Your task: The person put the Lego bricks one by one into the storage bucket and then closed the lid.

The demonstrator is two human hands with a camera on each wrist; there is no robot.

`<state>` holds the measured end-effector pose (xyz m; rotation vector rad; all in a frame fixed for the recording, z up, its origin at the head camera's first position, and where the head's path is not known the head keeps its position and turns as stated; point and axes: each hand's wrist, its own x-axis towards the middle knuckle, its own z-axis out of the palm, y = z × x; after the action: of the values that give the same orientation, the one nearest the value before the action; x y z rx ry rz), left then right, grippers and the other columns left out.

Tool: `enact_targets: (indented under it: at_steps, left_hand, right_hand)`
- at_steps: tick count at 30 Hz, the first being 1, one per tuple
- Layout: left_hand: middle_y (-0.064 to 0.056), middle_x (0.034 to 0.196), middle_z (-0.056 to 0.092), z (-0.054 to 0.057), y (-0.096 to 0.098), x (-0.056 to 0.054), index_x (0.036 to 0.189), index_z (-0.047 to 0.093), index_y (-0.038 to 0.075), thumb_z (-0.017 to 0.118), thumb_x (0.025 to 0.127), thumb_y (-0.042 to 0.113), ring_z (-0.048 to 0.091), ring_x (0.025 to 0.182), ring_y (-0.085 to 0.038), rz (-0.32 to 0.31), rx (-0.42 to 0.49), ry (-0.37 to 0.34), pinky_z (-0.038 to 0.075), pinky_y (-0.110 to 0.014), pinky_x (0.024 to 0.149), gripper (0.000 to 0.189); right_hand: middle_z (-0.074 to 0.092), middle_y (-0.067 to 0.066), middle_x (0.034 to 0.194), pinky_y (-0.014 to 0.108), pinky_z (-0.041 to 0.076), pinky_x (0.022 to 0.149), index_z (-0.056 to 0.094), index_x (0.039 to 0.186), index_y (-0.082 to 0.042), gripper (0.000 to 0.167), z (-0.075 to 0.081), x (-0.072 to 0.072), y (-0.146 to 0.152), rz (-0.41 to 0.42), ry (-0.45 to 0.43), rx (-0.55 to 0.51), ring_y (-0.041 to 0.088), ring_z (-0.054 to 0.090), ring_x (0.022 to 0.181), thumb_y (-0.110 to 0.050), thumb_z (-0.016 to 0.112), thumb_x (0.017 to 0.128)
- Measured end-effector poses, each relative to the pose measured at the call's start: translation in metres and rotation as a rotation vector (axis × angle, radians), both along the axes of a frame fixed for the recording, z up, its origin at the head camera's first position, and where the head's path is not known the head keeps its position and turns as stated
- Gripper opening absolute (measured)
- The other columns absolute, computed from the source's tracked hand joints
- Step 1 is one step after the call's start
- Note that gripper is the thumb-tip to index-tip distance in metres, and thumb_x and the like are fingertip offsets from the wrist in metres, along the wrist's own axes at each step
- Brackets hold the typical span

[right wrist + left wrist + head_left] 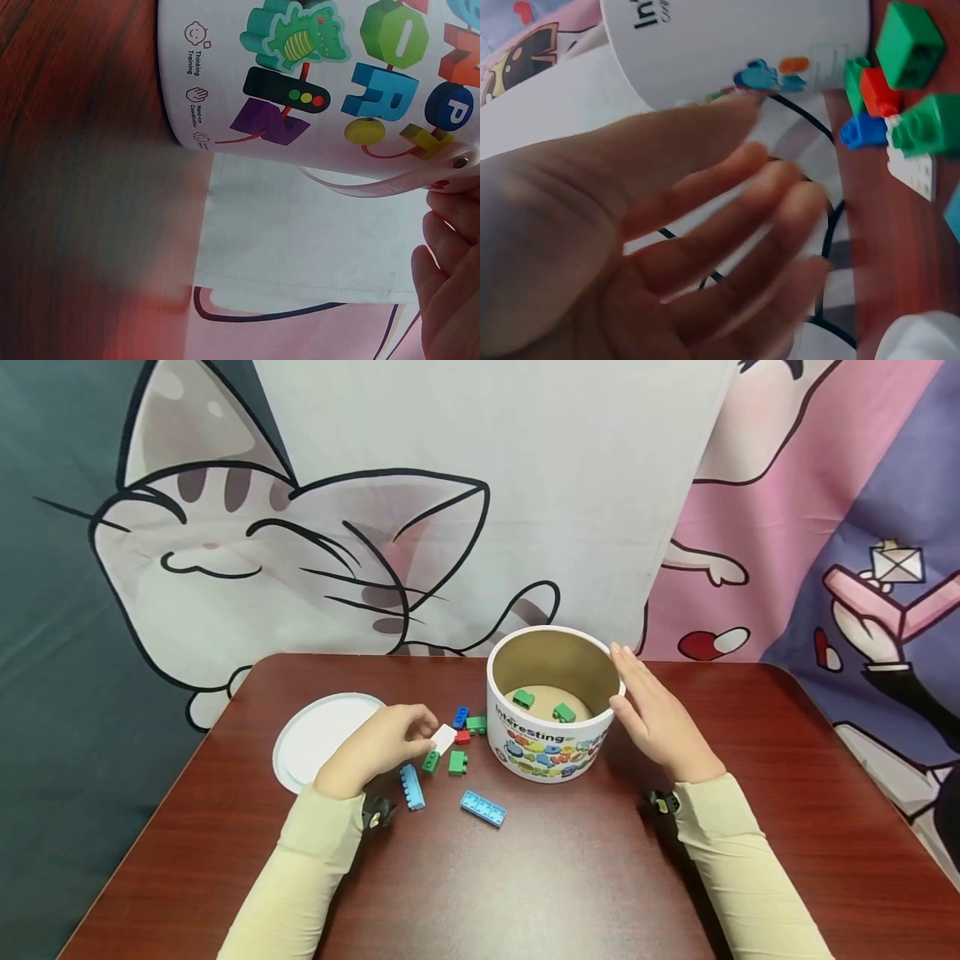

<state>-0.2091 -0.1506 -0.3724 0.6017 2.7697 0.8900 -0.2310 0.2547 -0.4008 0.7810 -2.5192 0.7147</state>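
My left hand (382, 735) is just above the table by a white brick (444, 739). Its fingers are loosely bent, and the left wrist view shows them holding nothing, with the white brick (911, 172) lying apart from them. My right hand (660, 727) rests with fairly straight fingers against the right rim of a white printed bucket (555, 760); its fingertips are partly hidden in the right wrist view. Two green bricks (564, 713) lie inside the bucket. Left of it are several green bricks (458, 763), a red brick (462, 737) and a blue brick (461, 718).
A round white lid (300, 739) lies on the brown table (555, 893), left of my left hand. Two light blue bricks (483, 808) lie in front of the bucket and to its left. A cartoon-printed cloth (585, 485) hangs behind the table.
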Motion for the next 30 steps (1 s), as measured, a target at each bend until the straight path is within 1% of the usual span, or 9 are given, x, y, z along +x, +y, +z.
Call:
enact_targets:
  at_steps: [4, 7, 11, 14, 18, 20, 23, 27, 30]
  left_hand:
    - [-0.003, 0.09, 0.067, -0.002, -0.004, 0.001, 0.105, 0.069, 0.0, 0.079, 0.088, 0.014, 0.061, 0.085, -0.018, 0.006, -0.102, -0.081, 0.053, -0.038, 0.082, 0.024]
    - [-0.006, 0.093, 0.067, -0.001, -0.004, 0.003, 0.106, 0.068, 0.0, 0.083, 0.084, 0.018, 0.061, 0.087, -0.02, 0.009, -0.191, -0.111, 0.054, -0.04, 0.083, 0.032]
    - [-0.009, 0.096, 0.068, 0.0, -0.004, 0.007, 0.108, 0.068, -0.002, 0.088, 0.079, 0.022, 0.061, 0.088, -0.022, 0.011, -0.287, -0.139, 0.054, -0.042, 0.084, 0.043]
    - [-0.008, 0.094, 0.067, -0.001, -0.003, 0.011, 0.105, 0.067, -0.001, 0.091, 0.075, 0.024, 0.059, 0.085, -0.02, 0.012, -0.326, -0.157, 0.054, -0.039, 0.083, 0.046]
    - [-0.004, 0.086, 0.063, -0.004, -0.002, 0.014, 0.098, 0.065, 0.003, 0.094, 0.07, 0.025, 0.055, 0.079, -0.018, 0.019, -0.369, -0.181, 0.051, -0.035, 0.076, 0.046]
    - [-0.002, 0.084, 0.061, -0.004, 0.0, 0.014, 0.097, 0.065, 0.004, 0.095, 0.068, 0.025, 0.055, 0.078, -0.018, 0.017, -0.394, -0.197, 0.051, -0.034, 0.075, 0.047]
    - [-0.001, 0.084, 0.06, -0.005, 0.002, 0.014, 0.1, 0.065, 0.004, 0.096, 0.068, 0.026, 0.055, 0.079, -0.018, 0.021, -0.416, -0.224, 0.05, -0.034, 0.075, 0.049]
    - [-0.001, 0.084, 0.061, -0.007, 0.002, 0.013, 0.102, 0.066, 0.003, 0.096, 0.067, 0.026, 0.055, 0.08, -0.019, 0.019, -0.433, -0.223, 0.051, -0.035, 0.076, 0.052]
    - [-0.002, 0.084, 0.061, -0.008, 0.002, 0.012, 0.101, 0.066, 0.002, 0.096, 0.067, 0.025, 0.055, 0.079, -0.019, 0.007, -0.428, -0.206, 0.051, -0.035, 0.075, 0.05]
  right_hand:
    - [0.032, 0.014, 0.163, 0.029, 0.014, 0.124, 0.03, 0.159, -0.005, 0.064, 0.0, 0.0, 0.0, 0.004, 0.001, 0.003, 0.033, 0.025, 0.152, -0.033, 0.052, 0.105]
    - [0.032, 0.014, 0.163, 0.03, 0.014, 0.124, 0.031, 0.159, -0.005, 0.065, 0.001, 0.0, 0.0, 0.0, 0.0, 0.0, 0.034, 0.026, 0.151, -0.04, 0.048, 0.106]
    - [0.032, 0.015, 0.162, 0.029, 0.014, 0.124, 0.031, 0.158, -0.005, 0.065, 0.002, 0.0, 0.0, 0.003, 0.002, -0.003, 0.037, 0.027, 0.15, -0.04, 0.048, 0.106]
    - [0.033, 0.016, 0.162, 0.029, 0.013, 0.124, 0.031, 0.158, -0.004, 0.064, 0.001, 0.0, -0.001, 0.006, 0.005, -0.002, 0.036, 0.026, 0.151, -0.034, 0.051, 0.106]
    - [0.033, 0.016, 0.162, 0.028, 0.013, 0.124, 0.031, 0.158, -0.003, 0.064, 0.0, 0.0, -0.001, 0.008, 0.006, 0.0, 0.033, 0.024, 0.152, -0.029, 0.054, 0.104]
    - [0.033, 0.016, 0.162, 0.028, 0.013, 0.124, 0.031, 0.158, -0.003, 0.064, 0.0, 0.0, -0.001, 0.009, 0.005, -0.001, 0.032, 0.024, 0.152, -0.031, 0.053, 0.105]
    - [0.033, 0.016, 0.162, 0.028, 0.014, 0.124, 0.031, 0.158, -0.003, 0.064, 0.0, 0.0, -0.001, 0.01, 0.008, 0.0, 0.035, 0.026, 0.151, -0.035, 0.051, 0.106]
    - [0.033, 0.016, 0.162, 0.029, 0.014, 0.124, 0.031, 0.158, -0.003, 0.064, 0.0, -0.001, 0.0, 0.011, 0.01, 0.003, 0.038, 0.027, 0.15, -0.034, 0.051, 0.106]
    - [0.033, 0.015, 0.162, 0.029, 0.014, 0.124, 0.031, 0.158, -0.003, 0.064, 0.001, 0.0, 0.0, 0.008, 0.008, 0.001, 0.035, 0.026, 0.151, -0.034, 0.051, 0.106]
